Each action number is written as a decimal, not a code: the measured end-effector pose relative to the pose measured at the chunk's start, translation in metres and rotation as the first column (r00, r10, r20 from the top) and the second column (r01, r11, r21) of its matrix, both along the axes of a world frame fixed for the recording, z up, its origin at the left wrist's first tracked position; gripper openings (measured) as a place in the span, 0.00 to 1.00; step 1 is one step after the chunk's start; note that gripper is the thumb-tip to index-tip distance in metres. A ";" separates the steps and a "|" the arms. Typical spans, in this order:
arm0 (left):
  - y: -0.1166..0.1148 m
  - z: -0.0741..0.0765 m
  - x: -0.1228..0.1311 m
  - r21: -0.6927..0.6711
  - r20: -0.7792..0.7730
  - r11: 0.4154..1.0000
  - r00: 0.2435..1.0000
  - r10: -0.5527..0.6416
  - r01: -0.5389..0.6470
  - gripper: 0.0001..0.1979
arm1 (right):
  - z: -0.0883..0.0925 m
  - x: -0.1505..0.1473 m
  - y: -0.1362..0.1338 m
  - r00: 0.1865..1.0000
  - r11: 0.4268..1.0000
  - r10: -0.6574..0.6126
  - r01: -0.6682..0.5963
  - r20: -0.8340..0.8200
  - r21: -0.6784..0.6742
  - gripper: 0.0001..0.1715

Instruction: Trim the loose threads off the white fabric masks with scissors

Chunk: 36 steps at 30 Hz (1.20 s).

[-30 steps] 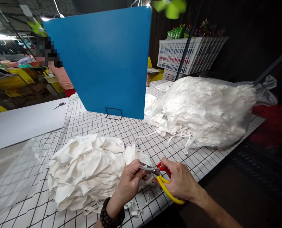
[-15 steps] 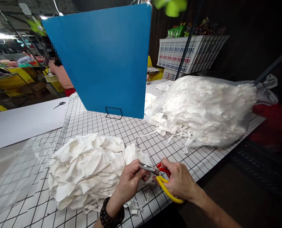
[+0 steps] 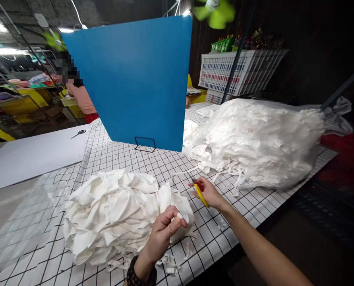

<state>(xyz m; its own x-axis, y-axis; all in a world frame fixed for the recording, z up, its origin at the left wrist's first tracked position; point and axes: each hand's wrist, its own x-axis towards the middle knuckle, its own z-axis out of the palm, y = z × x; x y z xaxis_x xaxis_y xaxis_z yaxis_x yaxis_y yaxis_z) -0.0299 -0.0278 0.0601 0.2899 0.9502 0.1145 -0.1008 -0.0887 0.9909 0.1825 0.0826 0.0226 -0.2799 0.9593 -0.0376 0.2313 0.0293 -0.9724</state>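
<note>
A heap of white fabric pieces [image 3: 114,210] lies on the checked tablecloth [image 3: 126,161]. In front of the heap's right end, my left hand [image 3: 166,228] is closed in a pinch on a white fabric piece [image 3: 179,215], of which a small bit shows at the fingertips. Farther forward and to the right, my right hand [image 3: 209,192] grips scissors [image 3: 201,194] with one red and one yellow handle. Their blades point away from me, near a loose white strip [image 3: 184,172] trailing from a plastic bag of white fabric [image 3: 263,139].
A tall blue board [image 3: 135,83] stands on a wire stand [image 3: 145,144] at the back. Black scissors [image 3: 79,134] lie on a white panel [image 3: 39,153] at left. White crates [image 3: 242,71] are stacked behind the bag. A person [image 3: 81,97] is at the far left.
My right hand has moved forward with the scissors, away from my left hand. The blades no longer lie at my left fingertips. My left hand has turned slightly and stays pinched.
</note>
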 end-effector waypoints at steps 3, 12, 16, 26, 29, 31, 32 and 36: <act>-0.005 -0.002 -0.001 -0.042 0.145 0.999 0.989 0.008 -0.002 0.14 | -0.012 -0.044 0.025 0.993 0.993 0.117 -0.117 0.003 0.034 0.20; -0.013 0.001 -0.027 -0.140 0.199 0.990 0.978 0.059 -0.032 0.22 | -0.005 -0.067 0.071 0.991 0.987 0.136 -0.137 0.017 0.083 0.13; 0.001 -0.007 0.003 -0.300 0.122 0.936 0.981 -0.153 0.184 0.23 | 0.037 -0.035 0.071 0.990 0.980 0.111 -0.095 -0.088 0.172 0.14; 0.068 -0.013 0.057 -0.368 0.075 0.923 0.993 -0.089 0.111 0.15 | 0.106 -0.010 0.023 0.976 0.640 0.180 -0.213 0.126 0.738 0.13; 0.054 -0.008 0.032 -0.389 0.152 0.913 0.986 -0.067 0.122 0.16 | 0.082 -0.007 0.006 0.958 0.383 0.035 -0.275 0.283 0.882 0.13; 0.044 -0.003 0.026 -0.455 0.366 0.869 0.931 -0.016 0.193 0.20 | 0.067 -0.008 -0.006 0.949 0.224 -0.027 -0.302 0.316 0.927 0.13; 0.042 -0.001 0.026 -0.503 0.469 0.835 0.882 0.046 0.224 0.22 | 0.061 -0.010 -0.012 0.943 0.155 -0.044 -0.320 0.330 0.935 0.12; 0.044 0.000 0.038 -0.635 0.560 0.748 0.782 0.276 0.191 0.17 | 0.051 -0.012 -0.029 0.917 -0.050 -0.105 -0.391 0.385 0.919 0.11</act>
